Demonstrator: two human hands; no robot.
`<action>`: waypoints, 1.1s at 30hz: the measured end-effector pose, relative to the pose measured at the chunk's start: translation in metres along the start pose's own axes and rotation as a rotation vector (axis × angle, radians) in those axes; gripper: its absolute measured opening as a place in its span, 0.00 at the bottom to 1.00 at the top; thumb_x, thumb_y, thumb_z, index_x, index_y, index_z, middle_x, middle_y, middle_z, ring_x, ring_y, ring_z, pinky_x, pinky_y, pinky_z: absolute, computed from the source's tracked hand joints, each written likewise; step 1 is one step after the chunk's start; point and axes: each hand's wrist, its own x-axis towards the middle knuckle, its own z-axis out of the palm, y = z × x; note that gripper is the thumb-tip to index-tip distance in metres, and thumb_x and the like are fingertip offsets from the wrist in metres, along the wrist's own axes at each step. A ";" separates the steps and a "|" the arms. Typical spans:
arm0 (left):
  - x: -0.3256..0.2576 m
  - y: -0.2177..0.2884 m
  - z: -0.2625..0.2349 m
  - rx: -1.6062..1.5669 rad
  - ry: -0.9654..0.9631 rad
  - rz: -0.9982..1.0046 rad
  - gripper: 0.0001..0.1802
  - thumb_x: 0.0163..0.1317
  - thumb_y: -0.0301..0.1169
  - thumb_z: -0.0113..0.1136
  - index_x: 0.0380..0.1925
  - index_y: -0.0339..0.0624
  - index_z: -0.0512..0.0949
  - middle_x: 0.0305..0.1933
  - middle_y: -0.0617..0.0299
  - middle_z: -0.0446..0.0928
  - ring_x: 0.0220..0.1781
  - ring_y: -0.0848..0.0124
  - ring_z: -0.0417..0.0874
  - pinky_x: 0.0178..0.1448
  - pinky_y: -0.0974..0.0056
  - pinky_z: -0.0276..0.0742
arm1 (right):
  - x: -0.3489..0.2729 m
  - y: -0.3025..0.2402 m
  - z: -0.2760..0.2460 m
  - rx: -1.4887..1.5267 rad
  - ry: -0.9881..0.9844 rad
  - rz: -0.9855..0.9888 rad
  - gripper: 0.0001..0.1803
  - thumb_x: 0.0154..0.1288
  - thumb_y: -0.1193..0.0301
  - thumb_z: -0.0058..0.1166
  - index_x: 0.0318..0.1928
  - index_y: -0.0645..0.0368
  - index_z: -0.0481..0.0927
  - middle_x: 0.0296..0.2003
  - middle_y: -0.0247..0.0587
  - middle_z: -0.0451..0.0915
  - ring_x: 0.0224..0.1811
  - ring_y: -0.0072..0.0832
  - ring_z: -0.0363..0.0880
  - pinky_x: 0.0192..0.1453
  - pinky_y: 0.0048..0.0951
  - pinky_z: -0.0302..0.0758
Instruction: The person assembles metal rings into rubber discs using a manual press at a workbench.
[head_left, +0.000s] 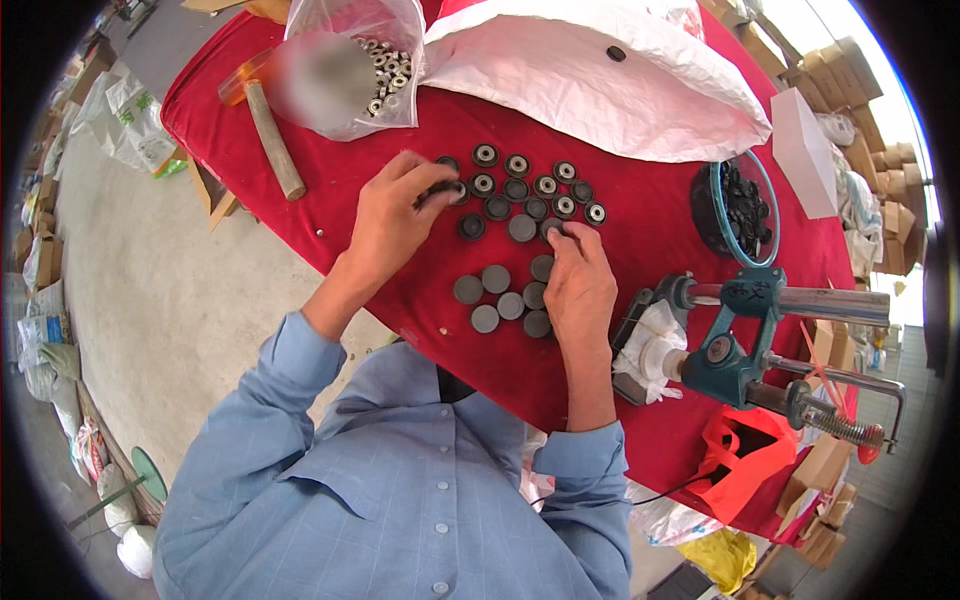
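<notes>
My left hand (395, 215) is over the red-covered table, thumb and fingers pinching a dark round wheel-like piece, partly hidden by the fingers. My right hand (582, 275) has its fingertips closed on the edge of a dark round cap (550, 228) on the cloth. Between and beyond my hands lie several black round pieces with metal bearings (485, 155) in their middles. Several plain grey round caps (495, 279) sit nearer to me, left of my right hand.
A clear bag of metal bearings (395, 75) stands at the far left, beside a wooden-handled hammer (273, 140). A white sack (600, 90) lies at the back. To the right are a blue-rimmed basket of black parts (718, 205), a green hand press (735, 345) and a red bag (725, 455).
</notes>
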 end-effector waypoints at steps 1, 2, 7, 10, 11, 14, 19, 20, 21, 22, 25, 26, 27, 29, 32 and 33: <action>0.008 -0.003 0.005 0.055 0.056 0.085 0.14 0.60 0.25 0.75 0.47 0.44 0.88 0.43 0.57 0.82 0.39 0.60 0.89 0.40 0.55 0.85 | 0.001 0.000 0.000 0.042 0.045 0.000 0.13 0.70 0.78 0.61 0.53 0.59 0.88 0.56 0.44 0.81 0.52 0.44 0.87 0.53 0.42 0.85; 0.011 -0.005 0.009 0.109 0.112 0.170 0.13 0.60 0.24 0.74 0.46 0.43 0.88 0.43 0.56 0.82 0.38 0.57 0.88 0.40 0.54 0.85 | 0.003 0.000 -0.001 0.083 0.091 0.000 0.12 0.69 0.79 0.60 0.51 0.60 0.87 0.54 0.45 0.83 0.48 0.48 0.88 0.51 0.44 0.85; 0.006 -0.019 0.020 0.219 0.087 0.301 0.15 0.59 0.24 0.75 0.48 0.44 0.89 0.46 0.55 0.82 0.40 0.56 0.87 0.42 0.53 0.85 | 0.011 -0.009 -0.010 0.098 0.028 0.087 0.11 0.69 0.78 0.62 0.51 0.59 0.88 0.51 0.44 0.83 0.48 0.46 0.88 0.49 0.44 0.85; 0.001 -0.020 0.021 0.270 0.069 0.334 0.17 0.58 0.24 0.76 0.49 0.44 0.89 0.48 0.54 0.82 0.43 0.55 0.87 0.45 0.53 0.86 | 0.019 -0.012 -0.013 0.107 0.027 0.136 0.12 0.69 0.77 0.63 0.51 0.59 0.88 0.50 0.43 0.83 0.48 0.45 0.87 0.49 0.43 0.84; 0.000 -0.018 0.020 0.288 0.058 0.351 0.17 0.58 0.24 0.76 0.49 0.44 0.89 0.49 0.54 0.82 0.46 0.55 0.87 0.47 0.52 0.86 | 0.021 -0.012 -0.012 0.120 0.068 0.139 0.13 0.68 0.76 0.63 0.52 0.59 0.88 0.49 0.44 0.83 0.48 0.45 0.87 0.49 0.44 0.84; -0.003 -0.014 0.017 0.316 0.052 0.406 0.14 0.62 0.26 0.71 0.49 0.41 0.87 0.48 0.57 0.81 0.50 0.56 0.84 0.48 0.53 0.84 | 0.031 -0.010 -0.008 0.138 0.077 0.104 0.14 0.68 0.77 0.64 0.53 0.58 0.87 0.47 0.44 0.82 0.47 0.46 0.86 0.49 0.45 0.83; -0.016 -0.019 0.013 0.363 -0.020 0.373 0.18 0.61 0.24 0.66 0.52 0.41 0.86 0.47 0.58 0.79 0.47 0.57 0.82 0.48 0.53 0.82 | 0.046 -0.009 0.007 0.065 0.049 0.015 0.15 0.66 0.75 0.66 0.53 0.57 0.88 0.43 0.43 0.81 0.48 0.45 0.82 0.52 0.48 0.79; -0.019 -0.018 0.013 0.373 -0.028 0.381 0.19 0.60 0.23 0.64 0.53 0.42 0.86 0.46 0.58 0.79 0.47 0.57 0.82 0.48 0.53 0.82 | 0.048 -0.009 0.009 0.011 0.034 -0.018 0.15 0.65 0.74 0.67 0.53 0.57 0.88 0.43 0.43 0.80 0.49 0.45 0.81 0.52 0.48 0.77; -0.020 -0.016 0.013 0.376 -0.025 0.378 0.19 0.60 0.23 0.64 0.53 0.42 0.86 0.46 0.58 0.79 0.47 0.57 0.82 0.48 0.53 0.82 | 0.049 -0.008 0.011 0.013 0.033 -0.022 0.15 0.65 0.74 0.67 0.53 0.57 0.88 0.43 0.43 0.80 0.49 0.45 0.81 0.52 0.48 0.77; -0.022 -0.015 0.012 0.411 -0.041 0.387 0.20 0.59 0.23 0.64 0.54 0.42 0.86 0.47 0.59 0.79 0.48 0.58 0.82 0.50 0.52 0.82 | 0.049 -0.007 0.013 -0.005 0.020 -0.026 0.15 0.65 0.73 0.68 0.52 0.57 0.89 0.43 0.42 0.80 0.49 0.44 0.81 0.53 0.48 0.76; -0.024 -0.013 0.012 0.456 -0.059 0.395 0.23 0.58 0.24 0.67 0.56 0.43 0.85 0.49 0.59 0.80 0.50 0.58 0.82 0.51 0.53 0.80 | 0.051 -0.006 0.014 -0.020 0.010 -0.037 0.14 0.63 0.73 0.69 0.50 0.56 0.88 0.44 0.42 0.80 0.49 0.43 0.81 0.55 0.49 0.75; -0.025 -0.013 0.012 0.464 -0.062 0.394 0.25 0.57 0.24 0.70 0.57 0.45 0.85 0.50 0.58 0.82 0.49 0.57 0.82 0.50 0.53 0.80 | 0.052 -0.006 0.014 -0.018 0.013 -0.042 0.14 0.63 0.73 0.70 0.49 0.56 0.88 0.44 0.42 0.80 0.49 0.43 0.81 0.55 0.49 0.75; -0.025 -0.013 0.012 0.462 -0.060 0.397 0.25 0.57 0.24 0.70 0.57 0.45 0.85 0.50 0.58 0.82 0.49 0.57 0.82 0.50 0.53 0.80 | 0.052 -0.007 0.013 -0.020 0.016 -0.042 0.14 0.63 0.73 0.70 0.49 0.56 0.88 0.44 0.42 0.80 0.49 0.43 0.81 0.55 0.49 0.75; -0.026 -0.011 0.014 0.355 0.008 0.379 0.24 0.58 0.26 0.73 0.57 0.44 0.85 0.52 0.58 0.81 0.49 0.56 0.82 0.51 0.52 0.79 | 0.053 -0.010 0.012 -0.049 -0.025 -0.034 0.15 0.61 0.73 0.71 0.49 0.56 0.86 0.45 0.41 0.80 0.51 0.44 0.81 0.56 0.50 0.74; -0.027 0.006 0.011 0.338 0.046 0.379 0.24 0.57 0.29 0.75 0.56 0.43 0.85 0.53 0.57 0.80 0.50 0.56 0.81 0.53 0.52 0.78 | 0.052 -0.017 0.007 -0.040 -0.049 -0.007 0.15 0.62 0.74 0.70 0.49 0.56 0.84 0.44 0.42 0.81 0.51 0.43 0.82 0.57 0.50 0.74; -0.027 0.008 0.013 0.334 0.048 0.381 0.24 0.57 0.29 0.75 0.56 0.43 0.85 0.53 0.57 0.80 0.50 0.56 0.81 0.53 0.52 0.78 | 0.051 -0.014 0.008 -0.044 -0.048 -0.007 0.15 0.62 0.74 0.70 0.49 0.56 0.84 0.44 0.42 0.81 0.51 0.43 0.82 0.57 0.50 0.74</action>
